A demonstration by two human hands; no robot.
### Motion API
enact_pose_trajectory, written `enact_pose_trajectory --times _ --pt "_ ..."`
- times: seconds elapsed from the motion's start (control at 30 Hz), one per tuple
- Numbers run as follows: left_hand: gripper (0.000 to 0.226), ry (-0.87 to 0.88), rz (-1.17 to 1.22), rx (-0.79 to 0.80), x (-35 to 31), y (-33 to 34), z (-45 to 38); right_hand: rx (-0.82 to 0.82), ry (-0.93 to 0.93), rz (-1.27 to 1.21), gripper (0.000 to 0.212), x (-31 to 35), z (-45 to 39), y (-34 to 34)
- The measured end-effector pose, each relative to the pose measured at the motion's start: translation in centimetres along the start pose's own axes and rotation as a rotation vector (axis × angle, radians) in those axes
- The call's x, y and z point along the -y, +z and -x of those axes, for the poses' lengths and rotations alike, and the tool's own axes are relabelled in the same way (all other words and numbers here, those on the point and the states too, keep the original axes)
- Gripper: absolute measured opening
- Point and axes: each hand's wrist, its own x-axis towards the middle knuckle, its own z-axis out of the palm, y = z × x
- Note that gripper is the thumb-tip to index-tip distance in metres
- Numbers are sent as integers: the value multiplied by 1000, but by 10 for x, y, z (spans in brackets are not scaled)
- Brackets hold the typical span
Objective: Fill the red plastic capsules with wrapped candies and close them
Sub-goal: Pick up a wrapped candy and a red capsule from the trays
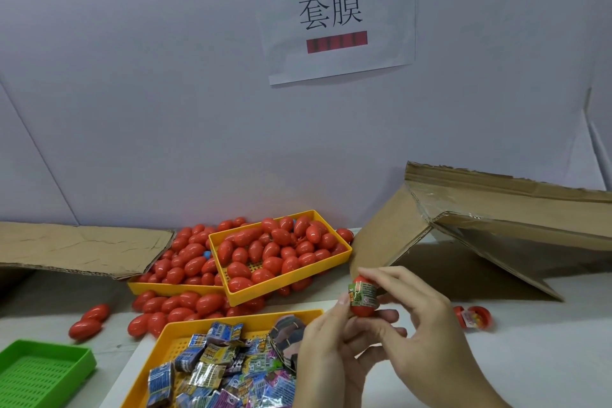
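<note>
Holding one red capsule upright, both hands pinch it: left hand below, right hand on top. Printed band around its middle. Candy tray just beside.

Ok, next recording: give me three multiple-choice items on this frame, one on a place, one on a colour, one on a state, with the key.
1. Where does the open capsule lie?
A. in the green tray
B. on the table right of the hands
C. on the cardboard

2. What colour is the empty tray at bottom left?
A. green
B. blue
C. white

3. What is the state of the capsule held in the hands?
A. split in two halves
B. lying loose in a tray
C. held with a printed band round its middle

Key: 1 B, it sits on the bare table to the right, its contents showing. 2 A, the mesh tray is bright green with nothing in it. 3 C, the left hand and right hand pinch it between the fingers, a printed wrap round it.
</note>
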Motion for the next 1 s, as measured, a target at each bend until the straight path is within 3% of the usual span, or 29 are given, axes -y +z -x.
enact_pose_trajectory --times 0.27,0.4,0.53,0.7,0.83,1.0 --pt "49 25 -23 5 2 -8 -3 23 54 -78 69 0 0 -3" --pt "43 35 -1 7 4 -7 -5 24 56 -90 82 1 0 -2" --pt "37 183 -79 -95 3 -7 -7 47 9 -40 74 1 -2 2" --pt "15 414 -454 -371 -25 -6 -22 73 161 -30 61 -15 -4 10" --pt "16 440 -984 -277 -49 35 -59 178 333 65 51 -29 -3 22" --pt "36 353 -1091 -146 -52 106 -128 315 407 158 47 -38 -8 23"
